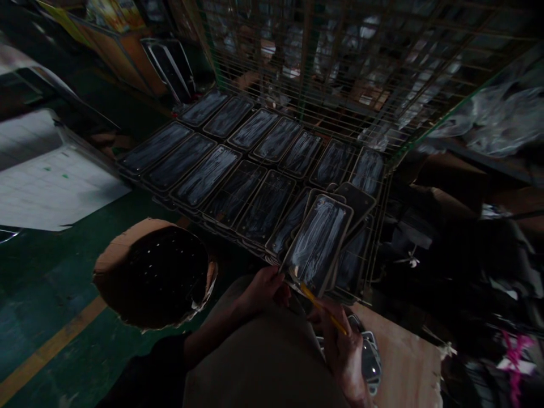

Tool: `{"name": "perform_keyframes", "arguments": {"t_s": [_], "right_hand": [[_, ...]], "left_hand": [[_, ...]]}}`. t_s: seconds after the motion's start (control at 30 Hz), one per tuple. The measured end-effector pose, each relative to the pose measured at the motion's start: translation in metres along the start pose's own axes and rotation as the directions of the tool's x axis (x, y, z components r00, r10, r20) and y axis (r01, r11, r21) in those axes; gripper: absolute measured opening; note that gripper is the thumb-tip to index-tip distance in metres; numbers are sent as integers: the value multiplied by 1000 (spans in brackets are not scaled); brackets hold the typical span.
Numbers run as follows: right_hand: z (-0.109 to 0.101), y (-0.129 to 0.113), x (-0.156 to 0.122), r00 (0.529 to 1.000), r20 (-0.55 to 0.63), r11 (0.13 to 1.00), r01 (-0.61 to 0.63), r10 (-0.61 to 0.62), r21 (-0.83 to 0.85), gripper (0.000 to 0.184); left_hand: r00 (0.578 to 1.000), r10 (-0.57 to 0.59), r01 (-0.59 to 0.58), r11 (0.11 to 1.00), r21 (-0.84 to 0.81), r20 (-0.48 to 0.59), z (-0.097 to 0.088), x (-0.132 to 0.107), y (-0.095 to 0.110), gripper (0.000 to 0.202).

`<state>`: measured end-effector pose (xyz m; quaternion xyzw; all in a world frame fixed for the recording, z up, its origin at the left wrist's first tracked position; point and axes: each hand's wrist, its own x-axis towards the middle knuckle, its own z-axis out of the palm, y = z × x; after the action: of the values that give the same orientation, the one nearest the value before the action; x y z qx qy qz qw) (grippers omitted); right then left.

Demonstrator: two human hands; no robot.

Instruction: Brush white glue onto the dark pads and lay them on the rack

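Note:
My right hand (338,337) is closed around a thin yellow-handled brush (323,306). The brush's tip rests on the lower end of a dark rectangular panel (318,241) with rounded corners and whitish streaks across its face. At the lower left corner of that panel, the curled fingers of my left hand (267,289) grip the edge. Beneath and behind it lie more panels, one dark panel (357,204) turned askew. Similar streaked panels (204,175) are laid in rows over a wire mesh rack.
A cut-open cardboard container (123,255) with a dark inside stands at the left. Behind the rows rises a green-framed wire cage (306,62). More small framed pieces (372,362) lie by my right wrist on a wooden board (403,357). The view is dim.

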<state>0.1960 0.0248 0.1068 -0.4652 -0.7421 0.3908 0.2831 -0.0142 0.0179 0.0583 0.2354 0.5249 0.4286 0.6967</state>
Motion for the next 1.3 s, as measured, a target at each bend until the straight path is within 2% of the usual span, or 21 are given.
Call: {"name": "perform_keyframes", "arguments": {"t_s": [0.1,0.27,0.47,0.57,0.67,0.83,0.93,1.0,1.07,1.17,1.3], "right_hand": [[-16,8,-8,998,-30,998,-48,47,-44,21],[-40,33,3,980,-197,964,-81,31,-252,27],[-34,42,44,924,-380,976,-55,-30,-210,23],[-27,34,41,941,-323,955,-1,-99,-295,22],[-23,21,20,969,-209,935,54,-134,-350,21],[-24,-2,-4,986,-83,954,114,-142,-277,22],[-31,-10,-2,991,-103,972,61,-86,-228,23],[-38,-12,6,980,-200,972,-41,-6,-232,24],[-43,-11,20,956,-293,968,-94,22,-233,26],[-42,-4,53,928,-373,979,-91,18,-180,31],[-25,6,104,918,-395,995,-67,31,-77,32]], "left_hand": [[1000,-3,3,1000,17,-3,-2,1,-3,45],[1000,7,-6,998,63,-9,-2,3,-6,42],[999,-3,6,999,53,-51,4,0,-1,42],[999,-6,8,1000,30,-49,6,-1,2,43],[999,-9,8,1000,-10,-35,7,-3,3,43],[998,-28,26,999,-48,-56,10,-3,1,45],[997,-43,41,999,-21,-65,9,-2,0,47],[998,-36,36,999,4,-44,7,-2,0,48],[999,-18,19,999,29,-30,4,-3,1,47],[1000,6,-5,998,69,-20,1,-3,2,44],[999,-22,26,995,99,-42,-2,-1,3,40]]}}
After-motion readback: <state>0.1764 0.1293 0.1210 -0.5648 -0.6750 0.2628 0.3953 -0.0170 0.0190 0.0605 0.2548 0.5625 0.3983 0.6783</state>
